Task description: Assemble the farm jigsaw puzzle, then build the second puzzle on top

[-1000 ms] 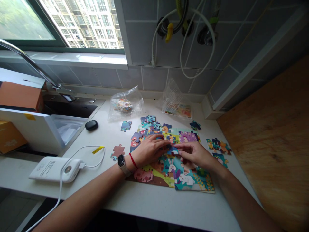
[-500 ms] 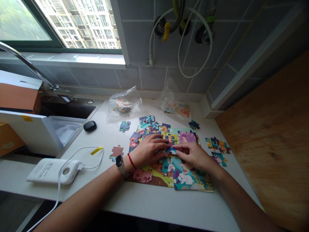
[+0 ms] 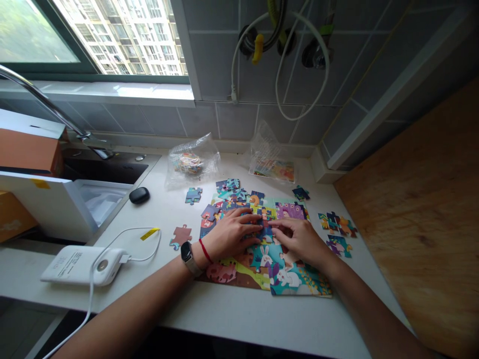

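Observation:
A colourful jigsaw puzzle [image 3: 247, 279], with rabbits at its lower right, lies on the white counter. Across its middle rests my left hand [image 3: 237, 232], fingers stretched out flat over the pieces and holding nothing. My right hand [image 3: 299, 238] hovers at the puzzle's right half, thumb and forefinger a little apart. Its fingertips are beside a dark blue and red puzzle piece [image 3: 266, 229] that lies between the two hands. Parts of the puzzle are hidden beneath both hands. Several loose pieces [image 3: 232, 187] overlap along its upper edge.
More loose pieces lie left [image 3: 181, 236] and right [image 3: 339, 224] of the puzzle. Behind are a clear bag of pieces [image 3: 190, 162] and another plastic bag [image 3: 267, 154] over a picture card. A power bank [image 3: 80, 264] with a cable, a black case [image 3: 139, 195] and a sink are left.
The right hand's thumb and forefinger have parted and drawn back slightly from the piece in the middle, which now lies flatter. My left hand stays almost in place.

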Available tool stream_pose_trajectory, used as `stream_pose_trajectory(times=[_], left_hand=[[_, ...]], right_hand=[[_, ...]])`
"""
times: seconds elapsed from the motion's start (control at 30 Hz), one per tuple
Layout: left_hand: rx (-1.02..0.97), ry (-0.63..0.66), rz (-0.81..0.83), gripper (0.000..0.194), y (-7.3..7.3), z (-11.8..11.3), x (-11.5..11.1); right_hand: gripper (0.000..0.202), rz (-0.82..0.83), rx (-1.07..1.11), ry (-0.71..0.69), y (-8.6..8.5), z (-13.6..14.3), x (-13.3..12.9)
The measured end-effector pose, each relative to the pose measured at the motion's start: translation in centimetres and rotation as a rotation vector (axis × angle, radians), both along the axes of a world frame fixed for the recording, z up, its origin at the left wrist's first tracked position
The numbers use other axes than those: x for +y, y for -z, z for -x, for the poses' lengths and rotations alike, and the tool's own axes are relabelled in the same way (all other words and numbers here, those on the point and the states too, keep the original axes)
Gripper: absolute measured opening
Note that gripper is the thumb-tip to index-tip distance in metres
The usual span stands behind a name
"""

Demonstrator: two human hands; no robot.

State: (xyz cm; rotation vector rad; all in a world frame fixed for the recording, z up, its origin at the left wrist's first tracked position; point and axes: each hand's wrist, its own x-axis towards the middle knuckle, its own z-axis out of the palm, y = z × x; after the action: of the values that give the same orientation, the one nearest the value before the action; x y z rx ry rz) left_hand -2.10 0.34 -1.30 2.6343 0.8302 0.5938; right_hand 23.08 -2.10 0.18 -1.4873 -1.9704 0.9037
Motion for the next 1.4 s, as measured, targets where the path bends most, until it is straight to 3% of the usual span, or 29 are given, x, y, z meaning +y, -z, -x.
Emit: stream_pose_trajectory(times=[0.3, 0.87, 1.13, 1.3, 1.4], left_hand=[[0.039, -0.050, -0.045, 0.029, 0.9, -0.2, -0.2], [-0.010, -0.048, -0.022, 0.030, 0.5, -0.2, 0.0], [0.009, -0.033, -0.022, 0.022, 0.4, -0.1, 0.0], [0.006, -0.031, -0.017, 0.020, 0.3, -0.2, -0.1], [0.003, -0.033, -0.011, 0.019, 0.3, -0.3, -0.1]], right_hand=[[0.018, -0.315, 0.072, 0.052, 0.4, -0.4, 0.3], [0.020, -0.343, 0.015, 0.104, 1.4, -1.0, 0.8], [0.021, -0.142, -0.043, -0.029, -0.6, -1.4, 0.7], [0.016, 0.277, -0.122, -0.275, -1.8, -2.3, 0.3], [0.030, 0.341, -0.162, -0.313, -1.9, -2.4, 0.1]])
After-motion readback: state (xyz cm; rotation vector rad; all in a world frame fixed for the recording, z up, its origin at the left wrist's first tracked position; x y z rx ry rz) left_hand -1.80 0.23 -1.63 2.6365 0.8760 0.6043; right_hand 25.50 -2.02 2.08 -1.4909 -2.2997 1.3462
